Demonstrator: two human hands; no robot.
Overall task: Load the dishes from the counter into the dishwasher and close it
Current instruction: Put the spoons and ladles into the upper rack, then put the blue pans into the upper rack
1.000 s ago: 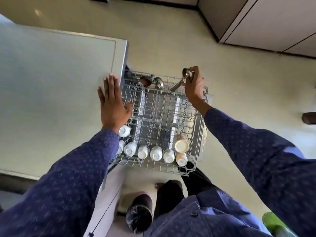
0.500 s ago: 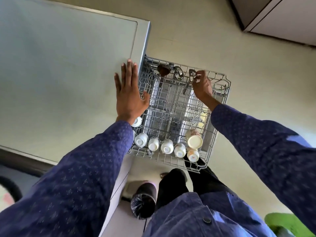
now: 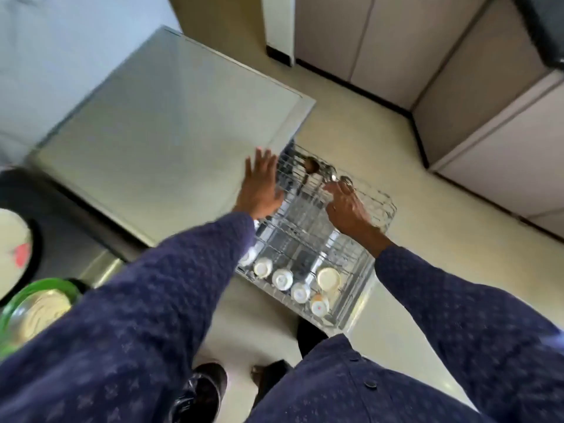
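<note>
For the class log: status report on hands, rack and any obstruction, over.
Left hand open, flat at the counter edge. Right hand over the rack, grip unclear through blur. Cups line the rack's near row. Nothing visibly blocking.

A kitchen: a pulled-out grey wire dishwasher rack (image 3: 308, 236) holds small white cups (image 3: 282, 278), beside a grey countertop (image 3: 171, 123) and beige cabinet doors (image 3: 488, 117).

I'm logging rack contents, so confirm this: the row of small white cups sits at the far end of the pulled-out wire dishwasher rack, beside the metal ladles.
Not right. In the head view, the row of small white cups sits at the near end of the pulled-out wire dishwasher rack, closest to the person. The metal ladles are at the far end, by the right hand.
</note>
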